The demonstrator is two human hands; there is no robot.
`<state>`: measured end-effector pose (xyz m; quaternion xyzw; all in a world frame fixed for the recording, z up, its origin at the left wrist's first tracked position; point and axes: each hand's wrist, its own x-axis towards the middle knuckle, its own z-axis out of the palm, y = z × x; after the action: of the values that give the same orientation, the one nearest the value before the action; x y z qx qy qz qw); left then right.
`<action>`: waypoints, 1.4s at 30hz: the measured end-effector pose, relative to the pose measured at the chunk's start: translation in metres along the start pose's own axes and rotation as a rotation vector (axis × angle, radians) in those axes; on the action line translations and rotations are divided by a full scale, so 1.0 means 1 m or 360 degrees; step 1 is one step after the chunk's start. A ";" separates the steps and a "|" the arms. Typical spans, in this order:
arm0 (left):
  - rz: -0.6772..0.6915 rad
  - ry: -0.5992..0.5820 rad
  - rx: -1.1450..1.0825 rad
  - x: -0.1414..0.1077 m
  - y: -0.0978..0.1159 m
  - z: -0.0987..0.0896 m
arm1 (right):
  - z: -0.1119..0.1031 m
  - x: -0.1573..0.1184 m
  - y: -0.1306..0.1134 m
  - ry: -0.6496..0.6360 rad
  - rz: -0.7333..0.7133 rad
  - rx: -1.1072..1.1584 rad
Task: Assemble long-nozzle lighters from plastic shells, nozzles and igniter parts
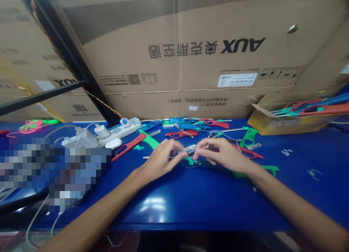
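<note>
My left hand (165, 155) pinches a small clear and silver lighter part (189, 149) between thumb and fingers. From the other side, the thumb and forefinger of my right hand (222, 154) close on the part's right end. A dark piece shows by the right fingers; I cannot make out what it is. Below the hands lies a lighter body with a green piece (191, 162), partly covered. Long-nosed lighters surround them: a red handle (181, 134) behind, a green handle (249, 136) at right, and another red handle (129, 146) at left.
At the right rear, an open carton (289, 125) holds several lighters. A power strip (124, 127) with plugs and a white case (113, 143) sits left, near blurred-out items. Large cardboard (180, 70) stands behind the blue table (191, 208). Small scraps (287, 152) lie at right.
</note>
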<state>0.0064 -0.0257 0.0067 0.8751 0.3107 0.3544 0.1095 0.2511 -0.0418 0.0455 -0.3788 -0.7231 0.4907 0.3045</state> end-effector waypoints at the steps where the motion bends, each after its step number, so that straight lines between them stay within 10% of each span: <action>1: 0.0002 -0.0052 -0.0006 0.000 0.001 0.000 | 0.001 0.000 0.000 -0.0004 -0.0002 0.0006; 42: 0.0163 0.0126 0.0022 0.000 0.004 0.004 | 0.006 -0.001 0.007 0.0148 -0.0220 -0.0154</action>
<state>0.0107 -0.0286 0.0059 0.8759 0.2722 0.3917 0.0729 0.2486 -0.0442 0.0364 -0.3647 -0.7556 0.4149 0.3521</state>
